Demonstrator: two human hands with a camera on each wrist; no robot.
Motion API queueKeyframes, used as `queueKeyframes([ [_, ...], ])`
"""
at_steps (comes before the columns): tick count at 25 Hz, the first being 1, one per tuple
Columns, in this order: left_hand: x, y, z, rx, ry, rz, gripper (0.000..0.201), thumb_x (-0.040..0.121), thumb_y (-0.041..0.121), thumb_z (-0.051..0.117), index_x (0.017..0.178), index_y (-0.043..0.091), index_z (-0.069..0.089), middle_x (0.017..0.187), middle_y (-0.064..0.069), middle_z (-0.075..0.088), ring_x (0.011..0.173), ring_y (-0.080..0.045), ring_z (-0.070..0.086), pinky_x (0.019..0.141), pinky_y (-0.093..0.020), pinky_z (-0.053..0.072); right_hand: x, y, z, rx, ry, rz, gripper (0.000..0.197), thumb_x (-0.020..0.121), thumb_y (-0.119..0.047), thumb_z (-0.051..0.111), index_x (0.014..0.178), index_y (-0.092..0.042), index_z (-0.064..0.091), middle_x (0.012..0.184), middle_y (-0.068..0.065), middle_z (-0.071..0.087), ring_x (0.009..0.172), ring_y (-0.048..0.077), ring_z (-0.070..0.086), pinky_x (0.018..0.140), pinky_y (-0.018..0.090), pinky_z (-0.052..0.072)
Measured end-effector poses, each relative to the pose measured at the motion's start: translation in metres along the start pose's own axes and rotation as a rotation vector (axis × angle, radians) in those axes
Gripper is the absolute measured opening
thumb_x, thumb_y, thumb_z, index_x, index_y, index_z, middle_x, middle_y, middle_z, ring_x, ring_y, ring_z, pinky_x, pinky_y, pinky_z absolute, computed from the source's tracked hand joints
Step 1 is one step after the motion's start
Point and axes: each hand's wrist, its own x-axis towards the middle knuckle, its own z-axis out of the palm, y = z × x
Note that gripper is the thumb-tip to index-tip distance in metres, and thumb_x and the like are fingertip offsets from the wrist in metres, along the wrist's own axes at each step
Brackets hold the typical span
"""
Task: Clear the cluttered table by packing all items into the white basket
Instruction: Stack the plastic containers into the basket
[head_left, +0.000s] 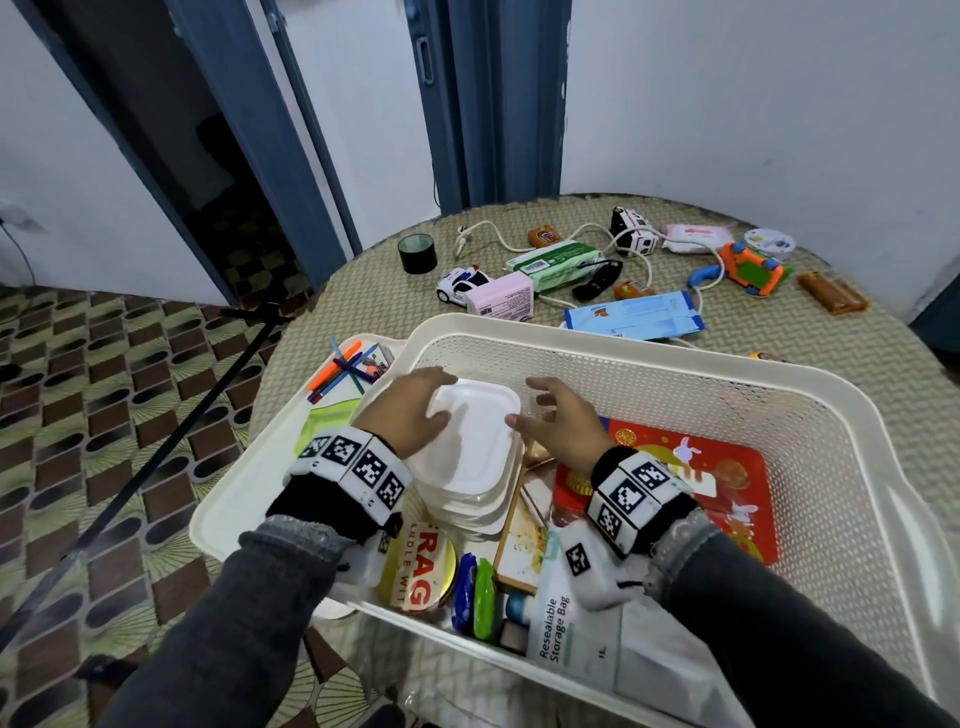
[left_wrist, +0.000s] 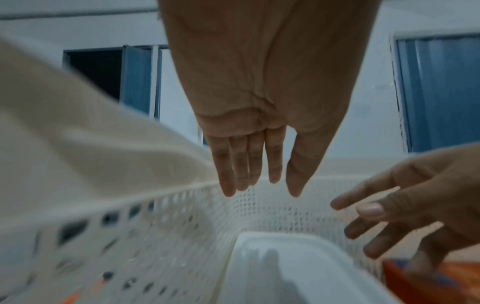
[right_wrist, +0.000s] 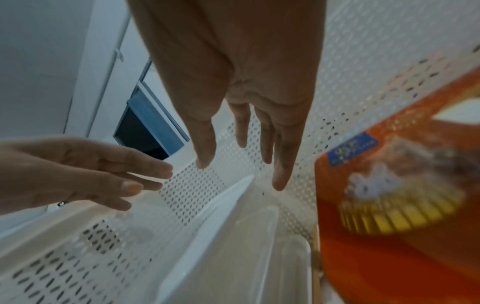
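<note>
**Both hands open over the container stack; remaining clutter lies ahead, past the far rim**

Person stands at the near edge of the worktop (head_left: 332, 291). White basket (head_left: 649, 358) sits directly in front, partly filled. In its left part: a stack of white plastic containers (head_left: 475, 447), long axis running away from the person. To its right, a red printed box (head_left: 727, 467) lies flat on the basket floor. Near corner holds a gold-lidded tin (head_left: 421, 571) and a resealable storage bag pack (head_left: 566, 629).

Left hand (head_left: 410, 410): fingers (left_wrist: 241, 164) straight and together, lying along the left edge of the top container. The wrist view shows them extended, with nothing gripped. Whether they touch the lid, I cannot tell.

Right hand (head_left: 561, 421): fingers (right_wrist: 280, 160) spread and relaxed, just off the right edge of the stack, holding nothing.

Judgement: the stack looks placed, and both hands look free for the next item.

Key relation: everything not yet packed lies forward of the fingers, beyond the basket's far rim. The blue face-mask pack (head_left: 634, 314) is closest to that rim, on the right side, with its long axis running left to right; the right hand is nearer. The pink box (head_left: 498, 299) and toy police car (head_left: 460, 283) lie ahead and left of centre, about equally reachable, slightly favouring the left hand. The markers (head_left: 337, 374) sit in a tray just left of the basket, closest to the left hand.
</note>
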Motion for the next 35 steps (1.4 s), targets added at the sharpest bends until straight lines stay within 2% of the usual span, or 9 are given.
queueKeyframes([
  [3, -0.006, 0.020, -0.020, -0.133, 0.105, 0.047, 0.041, 0.092, 0.018, 0.060, 0.132, 0.014, 0.051, 0.135, -0.002, 0.053, 0.122, -0.017, 0.049, 0.092, -0.021, 0.035, -0.002, -0.013, -0.019, 0.063, 0.055, -0.016, 0.060, 0.081, -0.026, 0.074, 0.134, -0.014, 0.048, 0.120, 0.009, 0.055, 0.101, 0.020, 0.054, 0.089, 0.039, 0.049],
  [6, -0.008, 0.044, -0.031, -0.252, 0.155, 0.114, 0.037, 0.090, 0.016, 0.062, 0.126, 0.013, 0.056, 0.125, 0.000, 0.058, 0.112, -0.013, 0.055, 0.080, -0.013, 0.037, -0.018, -0.031, -0.042, 0.110, 0.110, -0.056, 0.062, 0.080, -0.026, 0.075, 0.134, -0.016, 0.047, 0.117, 0.007, 0.055, 0.098, 0.019, 0.057, 0.088, 0.039, 0.051],
  [9, -0.010, 0.069, -0.037, -0.363, 0.200, 0.215, 0.034, 0.088, 0.010, 0.064, 0.122, 0.010, 0.059, 0.118, -0.002, 0.062, 0.105, -0.012, 0.057, 0.074, 0.002, 0.036, -0.045, -0.054, -0.071, 0.114, 0.152, -0.110, 0.062, 0.083, -0.027, 0.072, 0.137, -0.015, 0.044, 0.115, 0.008, 0.056, 0.093, 0.017, 0.059, 0.079, 0.029, 0.048],
  [12, -0.019, 0.103, -0.042, -0.433, 0.189, 0.330, 0.031, 0.088, 0.007, 0.064, 0.119, 0.008, 0.061, 0.111, -0.004, 0.064, 0.100, -0.011, 0.058, 0.074, 0.004, 0.037, -0.085, -0.071, -0.105, 0.084, 0.275, -0.130, 0.056, 0.085, -0.029, 0.070, 0.134, -0.017, 0.047, 0.108, 0.005, 0.061, 0.097, 0.014, 0.060, 0.071, 0.019, 0.046],
  [15, -0.038, 0.138, -0.037, -0.494, 0.104, 0.460, 0.030, 0.088, 0.009, 0.064, 0.117, 0.010, 0.062, 0.110, -0.005, 0.066, 0.101, -0.013, 0.062, 0.080, -0.002, 0.042, -0.139, -0.078, -0.134, 0.096, 0.422, -0.133, 0.049, 0.085, -0.028, 0.069, 0.130, -0.018, 0.051, 0.098, 0.000, 0.062, 0.082, 0.004, 0.057, 0.059, 0.008, 0.042],
  [19, -0.078, 0.181, -0.008, -0.554, -0.048, 0.634, 0.027, 0.088, 0.009, 0.064, 0.115, 0.009, 0.063, 0.106, -0.004, 0.066, 0.098, -0.009, 0.062, 0.080, -0.005, 0.045, -0.218, -0.055, -0.149, 0.098, 0.581, -0.076, 0.044, 0.086, -0.025, 0.069, 0.127, -0.019, 0.054, 0.094, -0.003, 0.062, 0.077, 0.000, 0.056, 0.066, 0.015, 0.041],
  [25, -0.132, 0.248, 0.066, -0.612, -0.295, 0.817, 0.026, 0.087, 0.008, 0.064, 0.111, 0.016, 0.064, 0.103, -0.001, 0.068, 0.097, -0.007, 0.063, 0.087, -0.015, 0.046, -0.331, 0.021, -0.147, 0.192, 0.806, 0.127, 0.039, 0.088, -0.017, 0.066, 0.125, -0.013, 0.054, 0.084, -0.003, 0.061, 0.069, -0.001, 0.058, 0.058, 0.008, 0.045],
  [29, -0.164, 0.294, 0.124, -0.706, -0.474, 0.861, 0.025, 0.086, 0.002, 0.062, 0.106, 0.018, 0.063, 0.097, -0.001, 0.068, 0.089, -0.007, 0.063, 0.078, -0.010, 0.045, -0.397, 0.077, -0.147, 0.234, 0.925, 0.261, 0.035, 0.089, -0.017, 0.065, 0.122, -0.012, 0.057, 0.089, 0.004, 0.060, 0.084, 0.014, 0.058, 0.067, 0.018, 0.044],
  [35, -0.174, 0.336, 0.201, -0.688, -0.627, 0.823, 0.028, 0.088, 0.001, 0.059, 0.113, 0.014, 0.061, 0.103, -0.006, 0.066, 0.093, -0.011, 0.061, 0.079, -0.012, 0.048, -0.449, 0.149, -0.161, 0.339, 0.995, 0.410, 0.035, 0.088, -0.013, 0.065, 0.123, -0.011, 0.057, 0.090, 0.013, 0.062, 0.087, 0.020, 0.059, 0.077, 0.027, 0.049],
])
